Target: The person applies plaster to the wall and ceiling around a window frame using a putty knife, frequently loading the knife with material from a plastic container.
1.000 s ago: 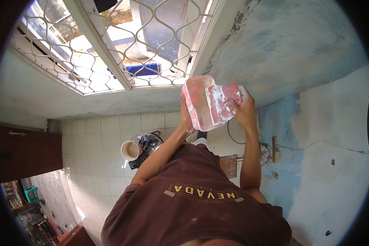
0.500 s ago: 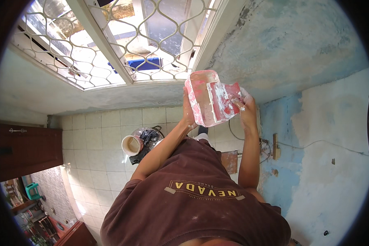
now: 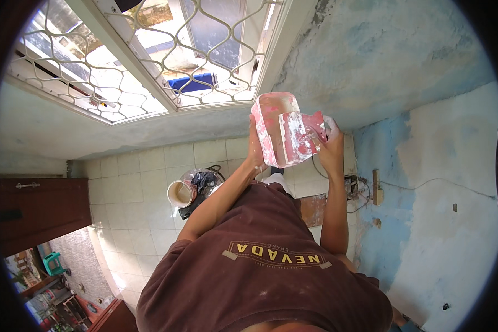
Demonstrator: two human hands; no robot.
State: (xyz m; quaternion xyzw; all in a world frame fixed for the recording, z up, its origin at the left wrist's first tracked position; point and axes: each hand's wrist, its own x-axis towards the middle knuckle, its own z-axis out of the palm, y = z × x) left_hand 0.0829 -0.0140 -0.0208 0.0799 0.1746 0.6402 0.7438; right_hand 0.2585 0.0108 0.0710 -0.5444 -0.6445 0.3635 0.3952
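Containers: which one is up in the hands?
The pink, plaster-smeared container, held up near the window by the left hand; the round bucket stands on the tiled floor.

Background from my feed: a window (image 3: pixel 149 61) with a white curvy metal grille, pale floor tiles (image 3: pixel 149 171), a small bucket (image 3: pixel 181 193) of beige stuff beside a dark bag (image 3: pixel 203 185), a brown wooden door (image 3: pixel 36 213), and a patchy blue wall (image 3: pixel 393 61).

Both arms raised; left hand (image 3: pixel 255 150) and right hand (image 3: pixel 332 148) gripping, fingers curled
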